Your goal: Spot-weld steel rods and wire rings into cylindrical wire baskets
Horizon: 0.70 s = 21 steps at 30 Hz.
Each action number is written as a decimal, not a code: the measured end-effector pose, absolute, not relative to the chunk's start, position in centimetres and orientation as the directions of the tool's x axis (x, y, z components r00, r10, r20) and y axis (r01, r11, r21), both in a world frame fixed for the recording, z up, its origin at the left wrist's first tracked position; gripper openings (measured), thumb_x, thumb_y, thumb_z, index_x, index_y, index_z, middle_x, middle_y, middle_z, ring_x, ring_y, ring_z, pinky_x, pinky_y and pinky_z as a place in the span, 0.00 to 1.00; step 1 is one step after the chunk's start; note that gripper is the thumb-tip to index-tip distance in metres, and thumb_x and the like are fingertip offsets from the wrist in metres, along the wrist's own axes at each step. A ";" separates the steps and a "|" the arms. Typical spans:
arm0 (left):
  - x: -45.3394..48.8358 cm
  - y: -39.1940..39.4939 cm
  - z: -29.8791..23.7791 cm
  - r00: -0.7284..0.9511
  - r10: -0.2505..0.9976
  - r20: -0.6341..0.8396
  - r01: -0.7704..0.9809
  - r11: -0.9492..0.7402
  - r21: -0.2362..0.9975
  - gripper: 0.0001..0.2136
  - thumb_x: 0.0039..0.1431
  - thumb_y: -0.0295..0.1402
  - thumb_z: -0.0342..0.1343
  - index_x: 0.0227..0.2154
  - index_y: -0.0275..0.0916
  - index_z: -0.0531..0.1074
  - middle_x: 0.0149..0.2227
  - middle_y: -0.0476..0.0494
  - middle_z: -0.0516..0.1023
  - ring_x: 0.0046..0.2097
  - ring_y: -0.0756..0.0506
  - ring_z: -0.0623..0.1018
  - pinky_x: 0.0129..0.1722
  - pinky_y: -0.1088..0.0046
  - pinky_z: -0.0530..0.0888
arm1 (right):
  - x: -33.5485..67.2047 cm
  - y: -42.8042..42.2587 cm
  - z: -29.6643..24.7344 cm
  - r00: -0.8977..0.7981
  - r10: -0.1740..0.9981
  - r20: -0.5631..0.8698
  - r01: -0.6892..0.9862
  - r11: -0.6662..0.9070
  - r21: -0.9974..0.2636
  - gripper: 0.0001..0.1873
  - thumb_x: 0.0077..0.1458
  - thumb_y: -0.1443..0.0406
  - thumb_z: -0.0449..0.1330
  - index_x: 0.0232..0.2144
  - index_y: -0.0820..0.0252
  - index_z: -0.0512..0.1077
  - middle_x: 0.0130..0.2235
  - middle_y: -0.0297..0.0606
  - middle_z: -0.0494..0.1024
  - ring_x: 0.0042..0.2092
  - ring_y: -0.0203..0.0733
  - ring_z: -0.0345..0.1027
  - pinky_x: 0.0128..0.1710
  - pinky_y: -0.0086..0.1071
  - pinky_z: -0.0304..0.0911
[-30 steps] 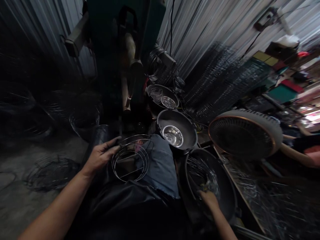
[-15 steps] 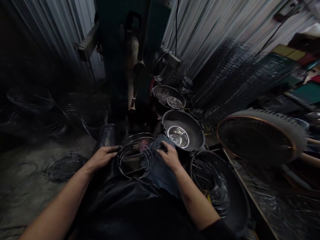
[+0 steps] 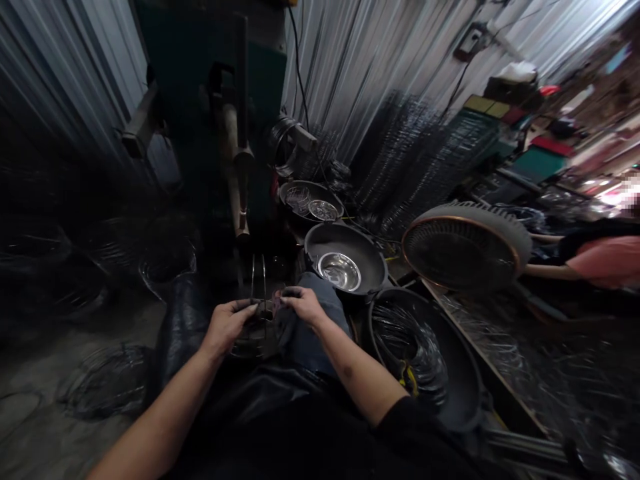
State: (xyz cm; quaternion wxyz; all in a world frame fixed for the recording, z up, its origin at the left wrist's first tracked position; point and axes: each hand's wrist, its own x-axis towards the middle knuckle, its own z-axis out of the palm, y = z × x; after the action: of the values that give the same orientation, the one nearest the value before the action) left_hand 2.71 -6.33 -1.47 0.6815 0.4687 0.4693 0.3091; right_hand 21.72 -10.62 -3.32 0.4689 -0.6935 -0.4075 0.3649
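Note:
A round wire frame (image 3: 264, 277) of thin bright rings stands on edge in front of my lap, so its rings look like two upright lines. My left hand (image 3: 225, 328) pinches it at its lower left side with thumb and fingertips. To the right of the rings, my right hand (image 3: 306, 307) is closed in a pinch with darkened fingertips; what lies between them is too small and dark to make out. The lower part of the frame is lost in shadow between my knees.
A steel bowl (image 3: 340, 271) sits in a dark pan (image 3: 373, 257) at my right knee. Nearer is a pan (image 3: 465, 373) holding a wire coil (image 3: 413, 353). A fan (image 3: 465, 247) stands to the right, with another person's arm (image 3: 550, 271) behind it. A machine (image 3: 195, 67) stands ahead.
The wire frame has turned from lying nearly flat to standing on edge. My hands have come closer together, and my view has swung to the right.

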 end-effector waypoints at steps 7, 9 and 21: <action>3.3 -6.6 -1.8 0.428 0.826 -0.367 0.031 0.393 0.919 0.27 0.34 0.43 0.68 0.39 0.32 0.77 0.32 0.36 0.82 0.34 0.41 0.81 0.37 0.65 0.78 | 19.3 -11.7 -3.2 0.271 0.910 -0.314 -0.314 -0.225 -0.922 0.20 0.27 0.59 0.71 0.26 0.63 0.76 0.22 0.31 0.74 0.23 0.32 0.64 0.25 0.27 0.56; 2.8 -6.5 -2.0 0.412 0.843 -0.345 0.054 0.356 0.933 0.29 0.40 0.45 0.65 0.44 0.31 0.74 0.35 0.35 0.82 0.36 0.41 0.81 0.39 0.63 0.78 | 19.5 -11.7 -2.9 0.278 0.902 -0.329 -0.345 -0.226 -0.911 0.20 0.25 0.59 0.71 0.25 0.63 0.75 0.21 0.31 0.73 0.23 0.32 0.63 0.25 0.27 0.57; -2.4 -6.9 -4.1 0.543 0.832 -0.115 0.526 -0.230 0.819 0.20 0.44 0.38 0.55 0.41 0.39 0.79 0.47 0.40 0.79 0.52 0.37 0.74 0.57 0.59 0.65 | 18.9 -11.8 -2.6 0.425 0.884 -0.195 -0.086 -0.175 -0.981 0.28 0.31 0.58 0.70 0.38 0.62 0.72 0.33 0.33 0.75 0.34 0.38 0.68 0.35 0.31 0.64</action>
State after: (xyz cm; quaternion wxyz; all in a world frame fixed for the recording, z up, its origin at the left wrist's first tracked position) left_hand -2.40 -6.89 -4.11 0.4331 0.7642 0.4442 0.1766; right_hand 18.94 -11.83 -2.63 0.5594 -0.6322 -0.3153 0.4335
